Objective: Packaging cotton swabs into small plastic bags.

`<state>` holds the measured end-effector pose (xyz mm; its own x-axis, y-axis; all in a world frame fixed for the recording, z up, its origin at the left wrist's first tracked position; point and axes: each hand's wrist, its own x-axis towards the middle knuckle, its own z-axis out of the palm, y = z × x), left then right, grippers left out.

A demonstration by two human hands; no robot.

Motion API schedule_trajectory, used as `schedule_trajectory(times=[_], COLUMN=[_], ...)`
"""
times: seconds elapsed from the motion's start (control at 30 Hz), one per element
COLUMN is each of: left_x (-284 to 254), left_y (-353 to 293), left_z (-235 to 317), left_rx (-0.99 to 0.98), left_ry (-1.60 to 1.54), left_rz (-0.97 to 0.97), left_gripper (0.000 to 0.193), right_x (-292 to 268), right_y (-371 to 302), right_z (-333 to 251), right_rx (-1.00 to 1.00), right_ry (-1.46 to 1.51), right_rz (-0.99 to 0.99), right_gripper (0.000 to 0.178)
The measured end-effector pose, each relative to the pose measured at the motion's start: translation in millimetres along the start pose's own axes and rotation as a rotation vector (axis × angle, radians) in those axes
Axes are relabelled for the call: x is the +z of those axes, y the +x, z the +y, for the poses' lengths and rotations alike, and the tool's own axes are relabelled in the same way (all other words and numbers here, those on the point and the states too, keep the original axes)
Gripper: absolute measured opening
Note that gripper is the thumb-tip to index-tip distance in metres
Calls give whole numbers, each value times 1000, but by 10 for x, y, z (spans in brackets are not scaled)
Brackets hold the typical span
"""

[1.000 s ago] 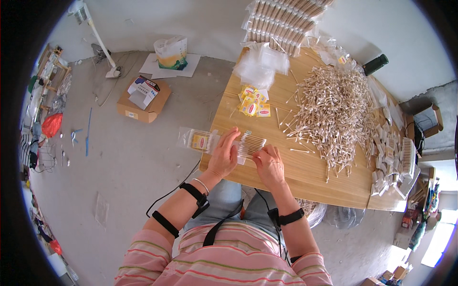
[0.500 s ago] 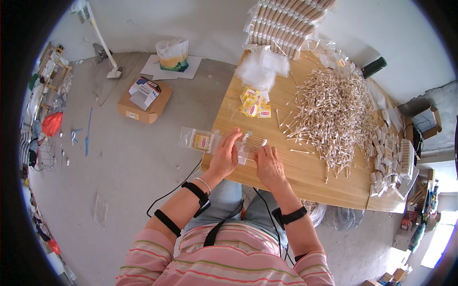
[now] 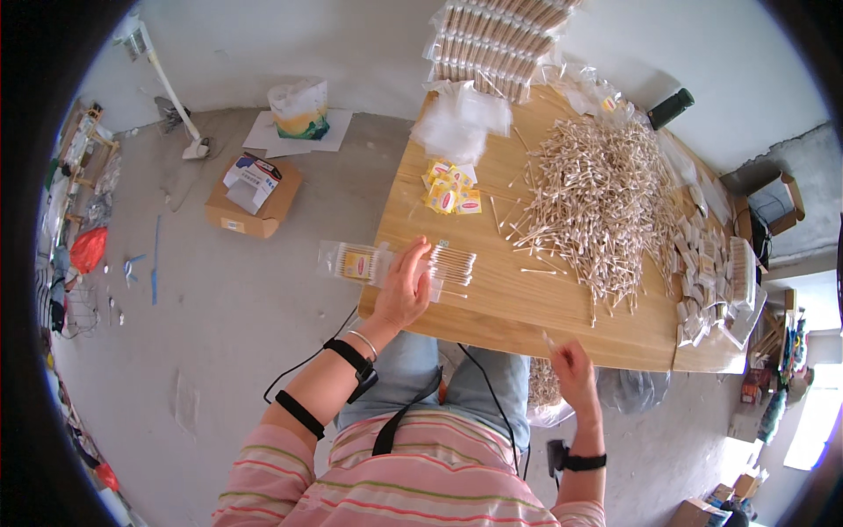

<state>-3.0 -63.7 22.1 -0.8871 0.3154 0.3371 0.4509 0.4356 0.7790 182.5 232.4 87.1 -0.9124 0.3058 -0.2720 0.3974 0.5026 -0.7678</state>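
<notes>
My left hand [image 3: 404,285] lies with its fingers stretched out across a clear plastic bag at the table's near left edge. Left of it, the bag's end [image 3: 327,260] hangs past the edge, with a yellow label [image 3: 356,265] over some swabs. To its right, a row of cotton swabs [image 3: 453,264] lies side by side, partly under my fingers. My right hand [image 3: 575,373] is closed just off the table's front edge, pinching a cotton swab [image 3: 549,339] whose pale tip sticks out; its fingers hide the rest.
A large heap of loose cotton swabs [image 3: 606,206] covers the table's right half. Yellow cards [image 3: 450,189], empty clear bags [image 3: 461,127] and stacked swab packs [image 3: 492,44] lie farther back. Small packs [image 3: 702,281] pile at the right edge. A cardboard box [image 3: 255,211] stands on the floor.
My right hand has left the swab row and moved right and toward me, a swab in its fingers. My left hand stays on the bag. The whole view has shifted slightly.
</notes>
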Motion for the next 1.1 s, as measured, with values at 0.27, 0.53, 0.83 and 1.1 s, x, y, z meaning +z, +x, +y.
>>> schedule_trajectory(times=[0.27, 0.53, 0.83, 1.1], left_x=[-7, 7, 30, 8], left_y=[28, -11, 16, -2], left_z=[68, 31, 2, -38], left_rx=[47, 1, -27, -25], left_ry=[2, 12, -75, -62], left_rz=[-71, -46, 8, 23], left_gripper=[60, 63, 55, 51], right_x=[-432, 180, 1377, 1434], right_y=[-583, 312, 785, 684], right_z=[797, -480, -889, -875], right_rx=[-29, -421, -577, -557], right_ry=[-760, -439, -729, -679], right_rz=[294, 190, -121, -104], right_gripper=[22, 33, 75, 74])
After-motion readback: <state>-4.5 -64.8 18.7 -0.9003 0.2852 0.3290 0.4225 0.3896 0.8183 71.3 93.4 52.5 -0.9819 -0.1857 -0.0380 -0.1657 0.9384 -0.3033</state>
